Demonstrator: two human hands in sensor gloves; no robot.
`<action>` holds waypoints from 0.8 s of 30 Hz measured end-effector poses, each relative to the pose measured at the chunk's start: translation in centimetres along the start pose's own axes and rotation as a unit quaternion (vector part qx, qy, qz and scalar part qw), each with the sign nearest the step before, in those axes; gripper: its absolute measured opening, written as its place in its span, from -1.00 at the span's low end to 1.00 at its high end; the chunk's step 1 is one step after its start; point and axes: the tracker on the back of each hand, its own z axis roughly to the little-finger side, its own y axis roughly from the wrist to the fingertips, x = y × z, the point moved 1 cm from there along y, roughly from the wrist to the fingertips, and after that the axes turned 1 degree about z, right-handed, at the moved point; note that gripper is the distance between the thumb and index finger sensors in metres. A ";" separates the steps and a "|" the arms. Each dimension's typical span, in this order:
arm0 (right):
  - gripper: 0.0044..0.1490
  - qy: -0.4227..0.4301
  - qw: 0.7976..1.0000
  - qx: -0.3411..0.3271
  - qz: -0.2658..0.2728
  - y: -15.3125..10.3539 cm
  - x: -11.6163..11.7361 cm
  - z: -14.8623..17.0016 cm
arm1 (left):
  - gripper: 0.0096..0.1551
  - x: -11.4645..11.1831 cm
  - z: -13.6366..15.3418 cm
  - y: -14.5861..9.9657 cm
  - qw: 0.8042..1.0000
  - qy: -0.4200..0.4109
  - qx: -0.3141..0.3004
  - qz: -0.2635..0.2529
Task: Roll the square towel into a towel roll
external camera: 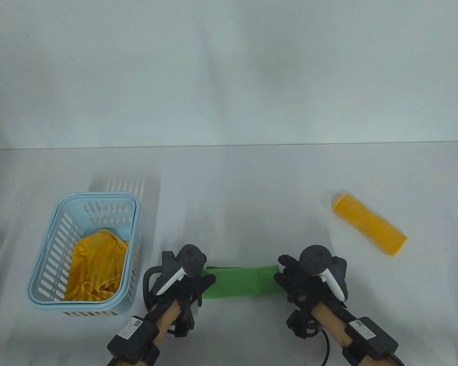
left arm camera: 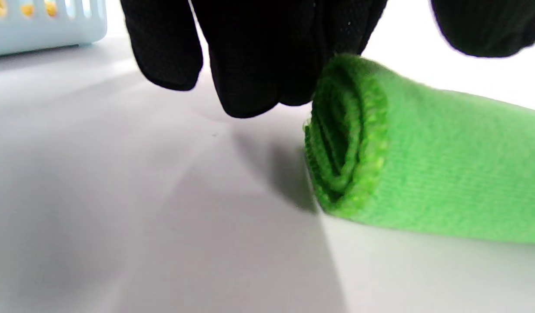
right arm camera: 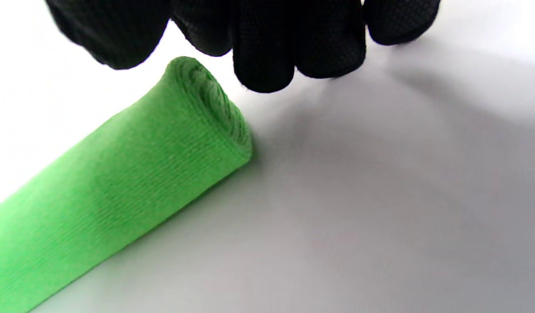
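A green towel [external camera: 240, 284] lies rolled into a tube near the table's front edge, long axis left to right. My left hand [external camera: 198, 286] is at its left end; in the left wrist view the fingers [left arm camera: 250, 65] hang over and touch the top of the spiral end [left arm camera: 345, 139]. My right hand [external camera: 290, 282] is at its right end; in the right wrist view the fingers [right arm camera: 263, 48] hover just above that end of the roll [right arm camera: 119, 187], spread and not closed around it.
A light blue slotted basket [external camera: 99, 195] stands at the left with a crumpled yellow cloth [external camera: 95, 267] inside; its corner shows in the left wrist view [left arm camera: 41, 26]. A finished orange towel roll [external camera: 370, 224] lies at the right.
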 end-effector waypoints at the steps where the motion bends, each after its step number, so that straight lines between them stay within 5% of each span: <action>1: -0.13 -0.003 1.000 -0.002 0.000 0.0 0.0 0.0 | -0.05 0.1 0.0 -0.1 1.000 0.003 -0.002 -0.004; 24: 0.07 -0.107 0.987 -0.121 0.006 -3.0 -0.5 -3.8 | 0.01 4.6 -2.2 -4.6 0.986 0.050 -0.060 -0.150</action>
